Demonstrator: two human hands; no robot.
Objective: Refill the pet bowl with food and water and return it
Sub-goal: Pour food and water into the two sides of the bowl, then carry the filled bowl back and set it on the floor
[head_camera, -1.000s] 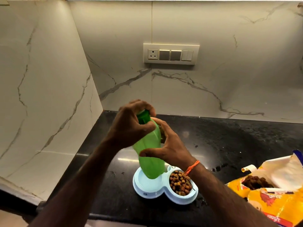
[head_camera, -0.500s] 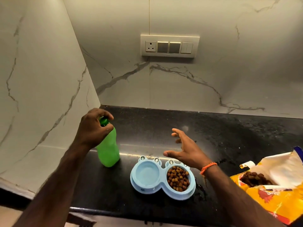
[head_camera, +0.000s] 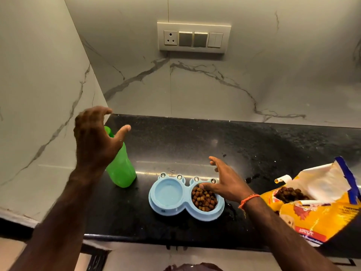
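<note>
While the blue double bowl [head_camera: 186, 198] sits near the front edge of the black counter [head_camera: 254, 149], its left well holds water and its right well holds kibble [head_camera: 204, 198]. Right hand [head_camera: 226, 182], fingers spread and empty, hovers over the bowl's right rim; left hand [head_camera: 95, 137], also spread and holding nothing, is raised in front of the upright green bottle [head_camera: 122, 169]. An opened yellow food bag [head_camera: 312, 208] lies at the right, well apart from the bowl.

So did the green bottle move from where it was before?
Yes. The green bottle was held over the blue bowl's water side; now it stands on the black counter to the bowl's left, near the side wall.
</note>
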